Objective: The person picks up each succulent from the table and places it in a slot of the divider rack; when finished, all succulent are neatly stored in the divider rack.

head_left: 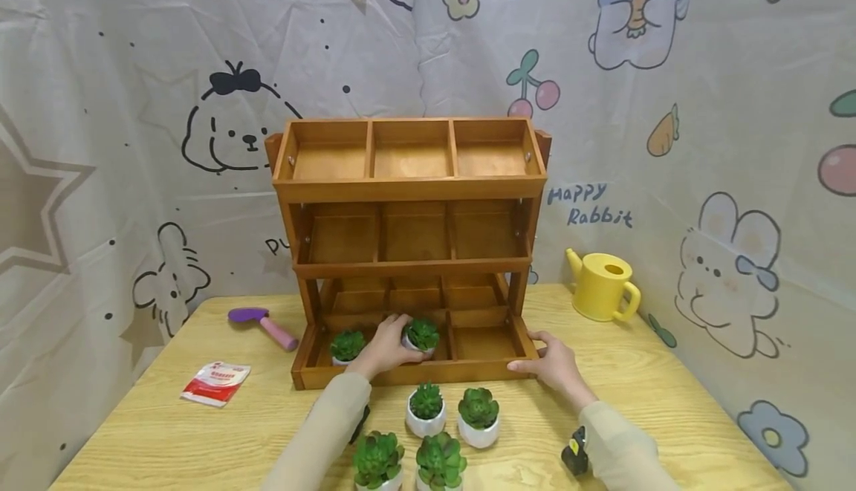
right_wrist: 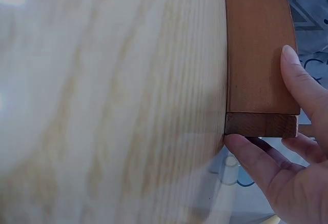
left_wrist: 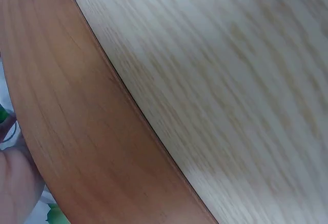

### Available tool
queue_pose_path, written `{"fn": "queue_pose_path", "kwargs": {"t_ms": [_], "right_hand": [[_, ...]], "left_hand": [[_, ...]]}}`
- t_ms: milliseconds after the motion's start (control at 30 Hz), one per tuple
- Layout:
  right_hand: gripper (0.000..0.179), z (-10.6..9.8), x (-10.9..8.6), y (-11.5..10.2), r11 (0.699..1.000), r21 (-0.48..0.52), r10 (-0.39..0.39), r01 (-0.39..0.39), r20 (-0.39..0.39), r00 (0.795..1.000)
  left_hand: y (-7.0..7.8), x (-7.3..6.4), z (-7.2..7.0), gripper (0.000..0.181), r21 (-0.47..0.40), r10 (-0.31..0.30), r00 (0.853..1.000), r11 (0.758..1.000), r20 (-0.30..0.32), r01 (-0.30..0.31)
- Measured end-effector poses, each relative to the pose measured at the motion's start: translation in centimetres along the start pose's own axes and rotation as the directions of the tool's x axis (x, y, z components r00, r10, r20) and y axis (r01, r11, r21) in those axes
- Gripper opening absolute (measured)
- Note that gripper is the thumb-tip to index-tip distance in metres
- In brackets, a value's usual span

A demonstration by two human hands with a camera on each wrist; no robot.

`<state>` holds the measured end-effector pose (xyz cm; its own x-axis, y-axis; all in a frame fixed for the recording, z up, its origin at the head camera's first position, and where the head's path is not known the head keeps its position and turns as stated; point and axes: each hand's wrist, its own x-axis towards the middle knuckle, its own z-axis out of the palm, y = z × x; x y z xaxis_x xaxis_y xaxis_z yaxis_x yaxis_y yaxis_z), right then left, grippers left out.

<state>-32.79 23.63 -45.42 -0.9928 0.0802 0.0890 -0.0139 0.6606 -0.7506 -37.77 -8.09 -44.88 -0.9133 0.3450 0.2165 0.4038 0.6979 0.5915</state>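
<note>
A brown wooden three-tier shelf [head_left: 411,191] with divided compartments stands on the table. My left hand [head_left: 386,346] grips a small potted succulent [head_left: 421,335] in the middle compartment of the bottom tier; its white pot is partly hidden by the fingers. To the left, another potted succulent [head_left: 348,345] sits in the bottom-left compartment. At the lower right front corner, my right hand [head_left: 556,363] holds the shelf's edge, thumb on the front board [right_wrist: 261,49] and fingers around the end. Only part of the left hand [left_wrist: 18,185] shows in the left wrist view, beyond the front board.
Several potted succulents, one of them [head_left: 478,418] at the right, stand before the shelf between my forearms. A yellow watering can [head_left: 602,287] is at the back right. Left of the shelf lie a purple-and-pink hand trowel [head_left: 264,324] and a red-and-white packet [head_left: 216,383].
</note>
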Motion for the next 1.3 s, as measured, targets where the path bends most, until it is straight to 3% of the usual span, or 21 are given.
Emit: {"fn": "queue_pose_path", "kwargs": {"t_ms": [433,1300], "right_hand": [[0.087,-0.32,0.05,-0.15,1.0,0.0,-0.017,0.017,-0.001,1.0],[0.085,0.14,0.04,-0.12,1.0,-0.023,-0.011,0.01,-0.007,1.0]], "left_hand": [[0.15,0.14,-0.01,0.076,0.008,-0.052,0.994,0.999,0.092,0.051],[-0.02,-0.08,-0.21,0.074,0.026,-0.046,0.987,0.999,0.157,0.042]]}}
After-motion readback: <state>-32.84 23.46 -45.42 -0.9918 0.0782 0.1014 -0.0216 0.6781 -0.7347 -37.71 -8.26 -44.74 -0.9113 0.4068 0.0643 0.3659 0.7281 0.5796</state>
